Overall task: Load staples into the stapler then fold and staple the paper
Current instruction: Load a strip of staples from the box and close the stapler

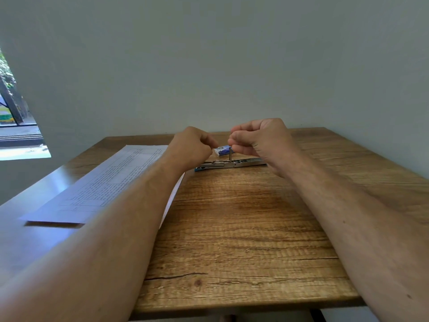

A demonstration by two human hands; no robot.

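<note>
The stapler lies swung open and flat on the wooden table, its metal channel facing up and a blue base end at the left. Just behind it sits a small blue and white staple box. My right hand hovers over the stapler and pinches a thin grey staple strip that hangs straight down onto the channel. My left hand is beside it at the stapler's left end, fingers curled shut, with nothing visible in them. The printed paper lies flat on the left, partly under my left forearm.
The table stands against a plain wall at the back. A window is at the far left. The paper's near corner reaches toward the table's left edge. Bare wood lies between my forearms.
</note>
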